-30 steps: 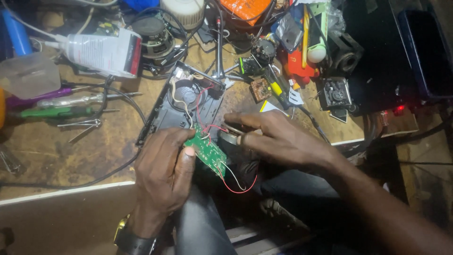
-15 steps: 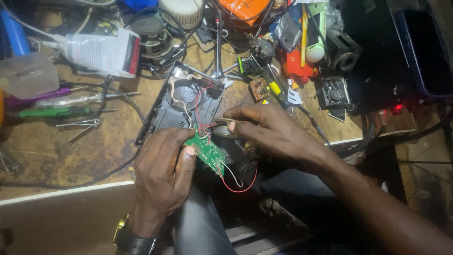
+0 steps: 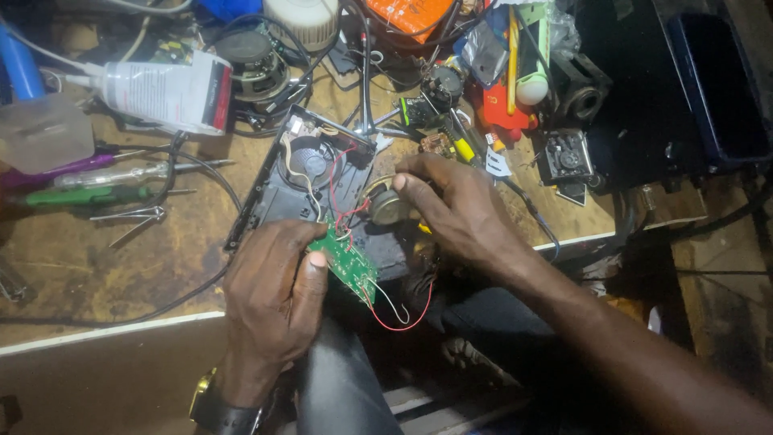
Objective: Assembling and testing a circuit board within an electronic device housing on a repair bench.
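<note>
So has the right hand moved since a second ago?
Yes. The right hand has shifted up the bench, toward the black casing, and now grips a small round speaker; the left hand holds the green circuit board.

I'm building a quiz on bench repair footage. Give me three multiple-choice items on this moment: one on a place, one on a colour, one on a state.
1. Where does the small round speaker sit?
A. In the right hand's fingers
B. On the floor
C. Inside the blue tray

2. What colour is the circuit board in the left hand?
A. Blue
B. Green
C. White

3. In what state is the black casing on the workbench?
A. Shut and sealed
B. Wrapped in tape
C. Open, with its inside showing

Answers:
1 A, the right hand pinches it above the casing.
2 B, the board between thumb and fingers is green, with red wires hanging from it.
3 C, a round part and wiring show inside the shell.
</note>
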